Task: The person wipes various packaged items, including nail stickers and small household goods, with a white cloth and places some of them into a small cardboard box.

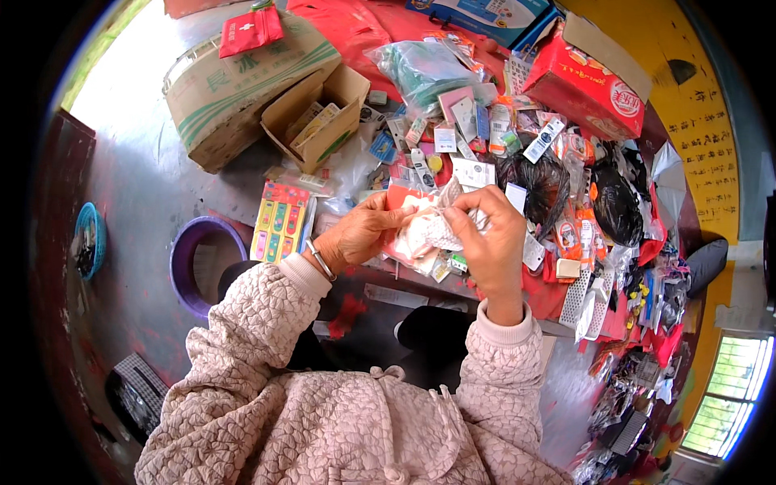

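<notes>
I hold a small white-and-pink packet [427,233] above the cluttered desk [550,295], both hands closed on it: my left hand [361,234] pinches its left end, my right hand [487,242] its right. I judge I'm opening it; next, I'd pull gently.

Left hand [358,234] and right hand [489,238] raised together mid-frame, fingers curled closed, forearms angled inward.
</notes>
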### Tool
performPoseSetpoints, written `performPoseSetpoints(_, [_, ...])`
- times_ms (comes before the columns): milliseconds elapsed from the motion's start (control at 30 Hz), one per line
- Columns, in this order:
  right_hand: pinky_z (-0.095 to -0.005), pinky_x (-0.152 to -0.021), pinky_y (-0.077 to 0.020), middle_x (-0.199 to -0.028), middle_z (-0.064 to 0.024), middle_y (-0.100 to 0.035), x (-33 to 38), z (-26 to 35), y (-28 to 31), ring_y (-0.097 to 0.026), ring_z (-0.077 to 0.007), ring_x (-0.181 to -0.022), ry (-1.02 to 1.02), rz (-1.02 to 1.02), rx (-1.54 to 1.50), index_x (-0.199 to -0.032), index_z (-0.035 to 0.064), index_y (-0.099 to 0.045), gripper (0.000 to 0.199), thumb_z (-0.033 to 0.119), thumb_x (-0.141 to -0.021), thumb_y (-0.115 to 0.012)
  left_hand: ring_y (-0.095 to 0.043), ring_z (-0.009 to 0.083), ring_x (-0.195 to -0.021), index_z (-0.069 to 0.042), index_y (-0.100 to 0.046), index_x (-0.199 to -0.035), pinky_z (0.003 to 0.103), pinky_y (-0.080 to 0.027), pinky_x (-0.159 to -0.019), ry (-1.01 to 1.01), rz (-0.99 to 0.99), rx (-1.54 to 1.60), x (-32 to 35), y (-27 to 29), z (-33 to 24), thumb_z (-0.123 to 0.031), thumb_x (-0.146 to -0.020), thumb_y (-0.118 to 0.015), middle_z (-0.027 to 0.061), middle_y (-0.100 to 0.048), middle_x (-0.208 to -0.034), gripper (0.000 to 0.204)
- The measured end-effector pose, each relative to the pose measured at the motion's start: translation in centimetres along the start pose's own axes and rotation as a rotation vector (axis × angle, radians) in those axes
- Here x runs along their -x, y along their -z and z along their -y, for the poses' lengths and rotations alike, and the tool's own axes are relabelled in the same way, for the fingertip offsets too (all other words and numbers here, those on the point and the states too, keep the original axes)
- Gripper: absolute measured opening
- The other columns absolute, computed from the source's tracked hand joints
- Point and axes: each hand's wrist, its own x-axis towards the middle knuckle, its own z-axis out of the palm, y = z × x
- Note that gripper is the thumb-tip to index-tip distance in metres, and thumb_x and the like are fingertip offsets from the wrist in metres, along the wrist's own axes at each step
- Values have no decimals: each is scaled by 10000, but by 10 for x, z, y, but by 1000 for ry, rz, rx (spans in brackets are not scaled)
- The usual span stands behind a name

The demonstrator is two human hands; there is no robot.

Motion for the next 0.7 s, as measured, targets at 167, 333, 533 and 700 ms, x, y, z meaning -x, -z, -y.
performPoseSetpoints(167, [-186, -528, -361, -637, 16, -542, -11, -25, 14, -453, -23, -584, -448, -380, -667, -759, -9, -594, 86, 62, -808, -583, -605, 224, -913, -18, -441, -1165, 363, -504, -811, 80, 111, 189, 2, 17, 1, -64, -806, -571, 105, -583, -1037, 384])
performPoseSetpoints(333, [-184, -515, -344, -652, 30, -543, -2, -34, 19, -437, -19, -578, -378, -171, -441, -758, -24, -603, 165, 127, -824, -593, -603, 223, -922, -7, -440, -1161, 355, -499, -819, 56, 144, 202, -2, 15, 4, -72, -808, -571, 108, -580, -1048, 382])
performPoseSetpoints(533, [-244, -601, -395, -671, -40, -591, 3, -11, 11, -521, -103, -643, -254, 190, -236, -788, 1, -626, 240, 240, -815, -614, -601, 192, -895, -7, -484, -1101, 322, -478, -822, 18, -31, 6, -1, -1, 0, -52, -823, -552, 91, -594, -1013, 290])
performPoseSetpoints(700, [-264, -565, -378, -645, -58, -539, 0, -15, 13, -497, -119, -604, -251, 274, -188, -726, -21, -592, 210, 175, -797, -603, -583, 134, -905, -12, -518, -1067, 275, -469, -796, -13, -67, -279, -1, 6, 3, -124, -855, -557, 64, -599, -998, 244])
